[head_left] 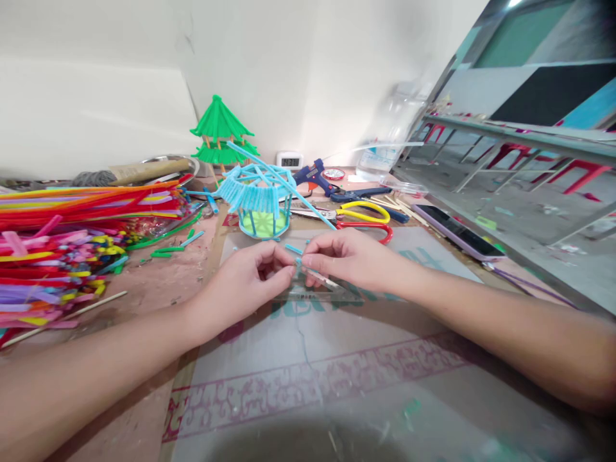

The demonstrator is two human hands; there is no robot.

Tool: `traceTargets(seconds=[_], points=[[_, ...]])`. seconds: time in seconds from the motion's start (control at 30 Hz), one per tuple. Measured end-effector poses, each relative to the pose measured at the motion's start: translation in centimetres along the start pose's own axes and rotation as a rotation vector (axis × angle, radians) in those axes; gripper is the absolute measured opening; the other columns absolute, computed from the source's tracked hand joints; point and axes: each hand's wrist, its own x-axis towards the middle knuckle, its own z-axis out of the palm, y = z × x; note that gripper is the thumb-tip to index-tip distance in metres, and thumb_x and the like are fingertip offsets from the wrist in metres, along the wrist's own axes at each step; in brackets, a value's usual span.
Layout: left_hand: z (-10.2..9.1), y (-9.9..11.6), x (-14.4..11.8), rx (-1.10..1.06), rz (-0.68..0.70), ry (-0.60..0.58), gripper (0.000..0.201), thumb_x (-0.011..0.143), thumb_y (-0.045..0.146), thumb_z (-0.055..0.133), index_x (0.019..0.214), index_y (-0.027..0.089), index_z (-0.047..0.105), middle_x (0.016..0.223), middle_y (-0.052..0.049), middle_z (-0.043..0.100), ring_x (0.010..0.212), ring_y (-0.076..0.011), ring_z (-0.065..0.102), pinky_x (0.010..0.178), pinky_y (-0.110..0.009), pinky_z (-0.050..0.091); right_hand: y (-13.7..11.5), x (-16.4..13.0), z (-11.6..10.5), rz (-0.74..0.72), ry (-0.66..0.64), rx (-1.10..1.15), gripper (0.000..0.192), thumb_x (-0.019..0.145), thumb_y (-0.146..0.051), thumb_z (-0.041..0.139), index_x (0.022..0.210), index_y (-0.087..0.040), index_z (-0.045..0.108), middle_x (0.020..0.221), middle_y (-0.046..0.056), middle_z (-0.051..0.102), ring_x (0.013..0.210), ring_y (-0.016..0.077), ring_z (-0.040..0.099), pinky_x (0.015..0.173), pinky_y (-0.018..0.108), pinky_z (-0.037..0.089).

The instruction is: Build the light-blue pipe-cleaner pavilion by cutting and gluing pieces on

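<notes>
Pipe-cleaner piece (299, 259), short and light blue, sits pinched between the closed fingers of my left hand (250, 279) and right hand (349, 256) above the table (144, 289), just before the roofed, apparently unfinished blue pavilion model (262, 199).

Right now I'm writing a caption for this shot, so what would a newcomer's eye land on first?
First the two hands meeting at centre, left hand and right hand, pinching a small light-blue straw piece between their fingertips. Just behind stands a light-blue straw pavilion, with a green pavilion against the wall. At far left lies a bright heap of colourful straws.
</notes>
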Motion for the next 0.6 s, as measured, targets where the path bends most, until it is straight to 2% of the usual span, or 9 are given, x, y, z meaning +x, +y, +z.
traceTargets(seconds=[0.6], points=[[0.01, -0.12, 0.15, 0.045, 0.023, 0.015, 0.01, 0.087, 0.025, 0.056, 0.084, 0.017, 0.061, 0.067, 0.004, 0.059, 0.055, -0.0076, 0.05, 0.049, -0.017, 0.037, 0.17, 0.18, 0.09, -0.003, 0.01, 0.044, 0.015, 0.083, -0.03, 0.068, 0.076, -0.017, 0.066, 0.065, -0.001, 0.068, 0.058, 0.0101, 0.062, 0.061, 0.023, 0.051]])
